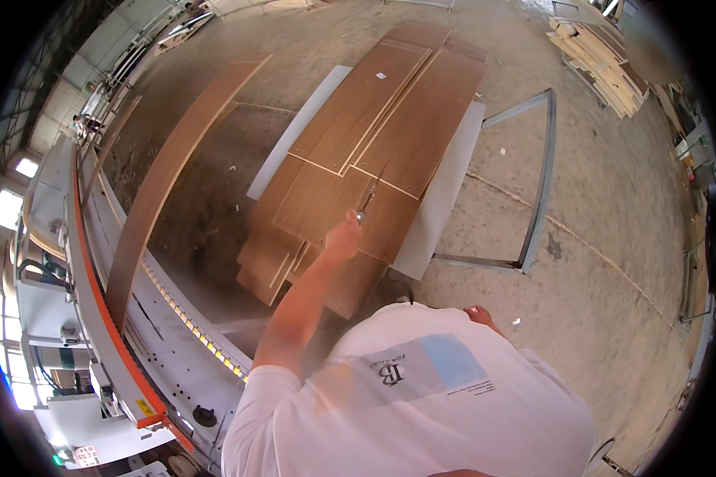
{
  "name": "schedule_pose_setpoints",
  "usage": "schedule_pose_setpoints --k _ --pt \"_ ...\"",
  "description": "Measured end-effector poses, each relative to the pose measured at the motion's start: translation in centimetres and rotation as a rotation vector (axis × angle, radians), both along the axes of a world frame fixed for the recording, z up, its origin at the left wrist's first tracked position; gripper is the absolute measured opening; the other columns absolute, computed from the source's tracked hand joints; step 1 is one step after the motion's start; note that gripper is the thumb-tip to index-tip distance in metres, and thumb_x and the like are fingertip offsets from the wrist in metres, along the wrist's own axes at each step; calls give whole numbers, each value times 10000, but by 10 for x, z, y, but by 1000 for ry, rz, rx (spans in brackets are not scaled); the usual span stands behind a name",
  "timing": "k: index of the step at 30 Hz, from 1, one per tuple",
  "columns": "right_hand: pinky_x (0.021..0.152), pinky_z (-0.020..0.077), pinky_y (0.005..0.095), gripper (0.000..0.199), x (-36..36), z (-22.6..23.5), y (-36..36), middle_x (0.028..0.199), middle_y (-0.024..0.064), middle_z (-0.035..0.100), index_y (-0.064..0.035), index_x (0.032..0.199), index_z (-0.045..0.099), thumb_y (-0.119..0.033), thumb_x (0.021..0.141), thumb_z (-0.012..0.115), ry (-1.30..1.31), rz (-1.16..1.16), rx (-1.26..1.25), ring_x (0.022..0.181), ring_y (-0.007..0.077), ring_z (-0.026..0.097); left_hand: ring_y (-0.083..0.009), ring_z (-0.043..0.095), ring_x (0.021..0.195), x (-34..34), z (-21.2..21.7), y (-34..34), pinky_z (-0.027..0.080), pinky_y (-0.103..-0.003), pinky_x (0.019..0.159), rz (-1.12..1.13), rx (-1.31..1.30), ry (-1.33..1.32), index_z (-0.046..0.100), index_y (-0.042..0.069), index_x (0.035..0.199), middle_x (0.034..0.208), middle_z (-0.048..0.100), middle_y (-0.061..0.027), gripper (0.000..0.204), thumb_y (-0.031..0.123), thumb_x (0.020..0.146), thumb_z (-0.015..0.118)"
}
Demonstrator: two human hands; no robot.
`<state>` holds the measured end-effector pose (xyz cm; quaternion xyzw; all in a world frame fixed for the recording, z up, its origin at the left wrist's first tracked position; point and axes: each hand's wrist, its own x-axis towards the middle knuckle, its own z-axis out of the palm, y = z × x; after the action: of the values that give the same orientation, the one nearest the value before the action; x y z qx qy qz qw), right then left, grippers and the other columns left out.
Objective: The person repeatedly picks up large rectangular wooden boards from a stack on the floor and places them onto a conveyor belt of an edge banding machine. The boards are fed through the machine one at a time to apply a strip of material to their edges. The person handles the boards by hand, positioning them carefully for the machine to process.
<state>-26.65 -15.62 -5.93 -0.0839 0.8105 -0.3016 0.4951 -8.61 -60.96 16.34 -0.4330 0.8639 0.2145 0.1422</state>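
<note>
Your left hand [342, 237] grips a metal tool [366, 203] over the brown panels [358, 151] on the floor — white boards [445, 199] beneath, steel frame [537, 191] beside. Right hand [479, 315] — can't tell, mostly hidden.

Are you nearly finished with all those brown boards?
Hard to say exactly. Looks done: several boards lie stacked flat on a pale sheet. In hand: the left hand holds a small metal tool against a board of the stack, while the right hand hangs by the shirt. Possibly left: one long board lies along the machine on the left.
</note>
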Motion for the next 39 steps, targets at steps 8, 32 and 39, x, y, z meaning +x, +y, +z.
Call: schedule_pose_setpoints --k 8,32,39 --pt "764 560 416 316 -24 -111 42 1033 87 686 -231 1130 650 -295 821 659 363 510 0 954 278 663 -432 639 1088 64 -114 -9 498 -542 881 -41 108 -184 356 49 1335 1184 645 -271 443 270 969 467" --pt "458 438 267 268 -10 -10 -185 657 48 625 -21 874 681 -254 973 593 -74 717 -312 515 127 558 -447 610 1136 363 -108 170 510 -516 904 999 226 -230 421 33 1293 1180 666 -216 435 274 953 548" --pt "542 466 244 296 100 64 -324 796 5 658 -74 954 677 -361 972 606 -355 466 -269 631 82 587 -420 643 1018 386 -7 244 490 -515 851 655 332 28 476 129 1295 1066 684 -203 463 429 957 571"
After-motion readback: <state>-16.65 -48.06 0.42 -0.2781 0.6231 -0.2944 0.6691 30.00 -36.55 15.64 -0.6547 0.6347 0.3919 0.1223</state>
